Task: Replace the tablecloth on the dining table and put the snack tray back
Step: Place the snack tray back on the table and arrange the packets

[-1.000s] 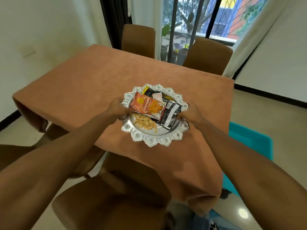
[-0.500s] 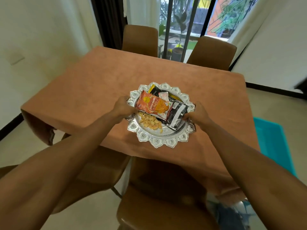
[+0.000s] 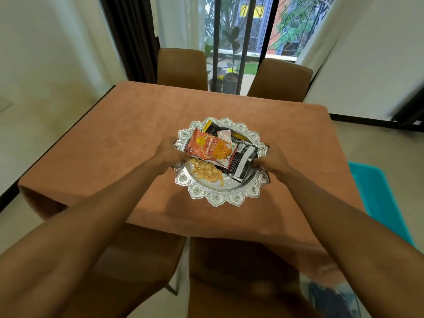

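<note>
Snack tray [image 3: 226,196] carried farther over tablecloth [image 3: 128,138]; both hands gripping rim.

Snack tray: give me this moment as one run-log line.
snack tray: over tablecloth, contact unclear | left hand: grip on left rim | right hand: grip on right rim | contents: orange packet, black packet, loose nuts

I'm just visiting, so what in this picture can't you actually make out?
Head view, the only one:
- Left hand and right hand: fingertips hidden by the silver tray rim and packets, so the grip is a guess.
- Black packet: print too small to read.
- Whether the tray touches the tablecloth is unclear.
- Blue bin: cut off by the right arm.
</note>
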